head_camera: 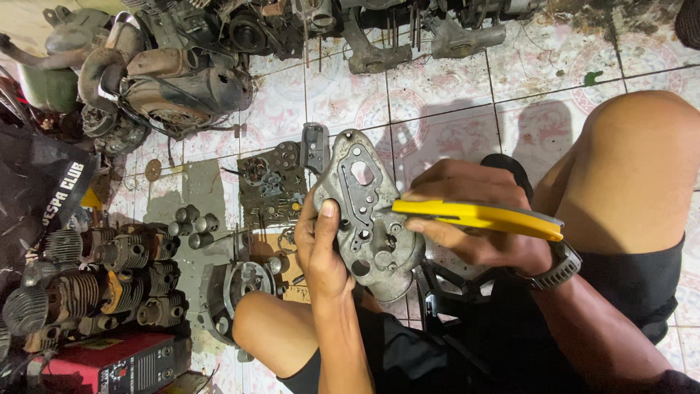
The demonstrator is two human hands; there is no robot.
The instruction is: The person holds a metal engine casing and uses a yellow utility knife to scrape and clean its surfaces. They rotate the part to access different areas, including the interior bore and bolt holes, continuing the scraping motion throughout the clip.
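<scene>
Evidently the person is scraping the face of a grey metal engine cover (368, 215), which is sitting upright at the centre of the view above the tiled floor (437, 95). The left hand (321, 248), at eight o'clock of it, is clasping its edge, thumb pressed on the face. The right hand (474, 219), at three o'clock, is closing around a yellow-handled utility knife (477, 217); the next stroke probably calls for a flat, steady blade over the dull, hole-pierced plate.
</scene>
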